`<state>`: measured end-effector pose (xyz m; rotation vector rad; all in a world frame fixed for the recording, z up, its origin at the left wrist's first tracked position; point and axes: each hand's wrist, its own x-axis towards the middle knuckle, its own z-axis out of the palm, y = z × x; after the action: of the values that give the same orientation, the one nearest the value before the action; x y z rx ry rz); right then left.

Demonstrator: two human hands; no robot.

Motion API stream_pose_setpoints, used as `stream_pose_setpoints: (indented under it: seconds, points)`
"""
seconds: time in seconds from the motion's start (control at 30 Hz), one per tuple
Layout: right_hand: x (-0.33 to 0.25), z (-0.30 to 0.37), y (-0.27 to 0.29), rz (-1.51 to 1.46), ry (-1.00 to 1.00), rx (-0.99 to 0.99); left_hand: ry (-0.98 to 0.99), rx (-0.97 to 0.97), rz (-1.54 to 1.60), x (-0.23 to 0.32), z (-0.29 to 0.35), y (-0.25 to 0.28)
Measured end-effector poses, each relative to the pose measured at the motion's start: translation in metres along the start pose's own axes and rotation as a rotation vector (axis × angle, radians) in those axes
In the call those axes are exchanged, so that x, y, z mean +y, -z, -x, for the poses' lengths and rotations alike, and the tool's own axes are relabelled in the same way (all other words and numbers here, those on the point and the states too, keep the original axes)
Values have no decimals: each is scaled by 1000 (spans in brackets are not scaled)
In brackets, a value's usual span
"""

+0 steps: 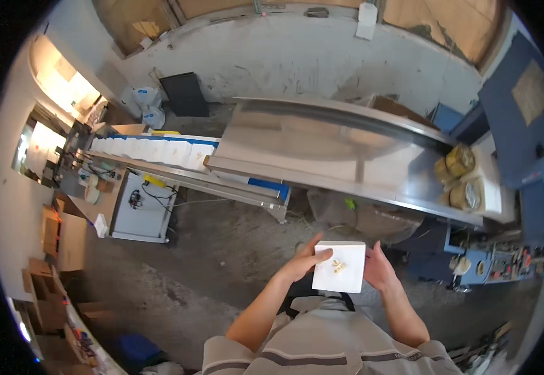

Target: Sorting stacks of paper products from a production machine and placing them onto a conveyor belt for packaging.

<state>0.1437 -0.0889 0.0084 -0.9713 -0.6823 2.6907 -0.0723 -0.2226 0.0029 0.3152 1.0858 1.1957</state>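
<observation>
Head view looks down on a white box, square and flat-faced, held in front of the person's chest over the concrete floor. On its top face lie two small tan pieces; what they are cannot be told. Left hand grips the box's left edge with its fingers curled onto the top, and right hand clasps the right edge, fingers closed against the side. Beyond, a long steel tabletop with a smooth, shiny surface runs across the room; at its right end sit yellowish rolls beside a white block. To the left, a row of white boxes lines a narrow conveyor with blue sides. Brown cartons are stacked along the left wall, and a blue machine bearing a tan square panel stands at the right.
</observation>
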Motion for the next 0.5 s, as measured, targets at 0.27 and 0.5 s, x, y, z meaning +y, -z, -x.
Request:
stream_pose_setpoints:
  seconds: [0.27,0.5]
  points:
    - [89,35,27,64,-41,-53,-30,236,-75,-73,71,-10]
    - [104,35,-27,234,-111,-39,-63,275,-112,-80,98,24]
